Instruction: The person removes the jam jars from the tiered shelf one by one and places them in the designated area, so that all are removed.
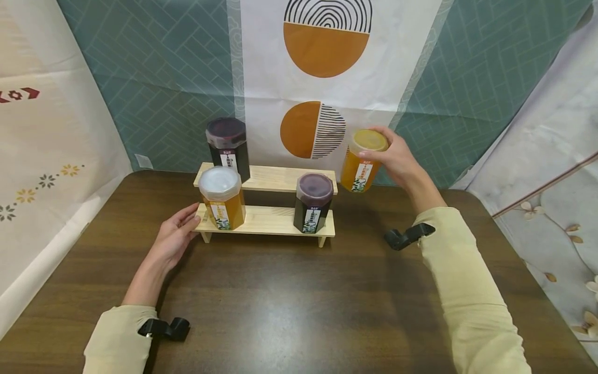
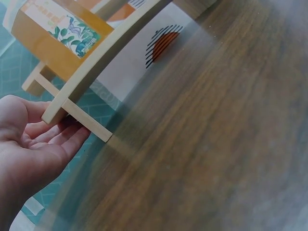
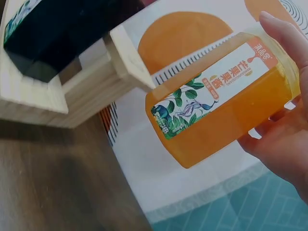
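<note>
My right hand [image 1: 397, 158] grips an orange jar with a yellow lid [image 1: 362, 169] near its top, just right of a two-tier wooden shelf [image 1: 275, 221]. In the right wrist view the jar [image 3: 224, 96] is tilted, its label facing the camera, and its base is apart from the shelf. At the shelf's left end, my left hand [image 1: 175, 236] holds the lower tier, fingers beneath the board in the left wrist view. An orange jar with a whitish lid [image 1: 223, 205] stands on the lower tier's left, a dark jar [image 1: 313, 205] on its right.
Another dark jar [image 1: 229, 150] stands at the left of the upper tier. The shelf sits toward the back of a brown wooden table [image 1: 280, 301]. Behind it hangs a patterned cloth [image 1: 173, 78], with pale cloths at both sides.
</note>
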The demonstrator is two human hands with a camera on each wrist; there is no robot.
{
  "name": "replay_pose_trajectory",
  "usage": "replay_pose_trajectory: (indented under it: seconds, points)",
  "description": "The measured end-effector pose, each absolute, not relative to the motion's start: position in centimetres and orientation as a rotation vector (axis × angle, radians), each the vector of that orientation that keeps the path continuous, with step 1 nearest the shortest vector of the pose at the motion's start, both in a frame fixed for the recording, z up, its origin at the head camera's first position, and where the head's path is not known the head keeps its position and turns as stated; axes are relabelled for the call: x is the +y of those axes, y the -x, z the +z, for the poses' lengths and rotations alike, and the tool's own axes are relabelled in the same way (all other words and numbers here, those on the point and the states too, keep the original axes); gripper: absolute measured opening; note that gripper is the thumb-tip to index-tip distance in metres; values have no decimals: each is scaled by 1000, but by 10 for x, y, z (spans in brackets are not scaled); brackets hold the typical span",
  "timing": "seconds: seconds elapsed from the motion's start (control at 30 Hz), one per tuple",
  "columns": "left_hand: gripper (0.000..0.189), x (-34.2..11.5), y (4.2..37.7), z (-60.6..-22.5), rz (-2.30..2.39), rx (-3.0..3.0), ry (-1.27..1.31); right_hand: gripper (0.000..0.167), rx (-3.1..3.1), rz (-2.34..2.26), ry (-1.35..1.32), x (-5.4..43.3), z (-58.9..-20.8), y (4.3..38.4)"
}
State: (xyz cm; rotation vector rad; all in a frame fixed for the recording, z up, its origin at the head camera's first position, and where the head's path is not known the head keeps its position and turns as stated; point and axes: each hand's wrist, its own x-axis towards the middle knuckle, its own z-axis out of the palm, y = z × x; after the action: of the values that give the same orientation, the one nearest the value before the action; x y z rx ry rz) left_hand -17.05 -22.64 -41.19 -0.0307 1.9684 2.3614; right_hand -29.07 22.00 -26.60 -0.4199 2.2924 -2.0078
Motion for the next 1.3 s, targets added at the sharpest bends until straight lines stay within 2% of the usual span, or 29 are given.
replay_pose_trajectory:
  seconds: [0.27, 0.83, 1.13, 1.3]
  points:
    - [59, -227, 170, -412, 2331, 1998, 22, 62, 2415, -1816, 355, 232, -291, 287]
    - [57, -227, 171, -411, 2309, 2015, 48, 71, 2310, -1839, 235, 242, -359, 288]
    - [58, -228, 170, -411, 2309, 2019, 30, 81, 2384, -1715, 330, 243, -348, 285]
    - [58, -228, 170, -413, 2302, 2015, 38, 74, 2448, -1757, 366, 239, -328, 285]
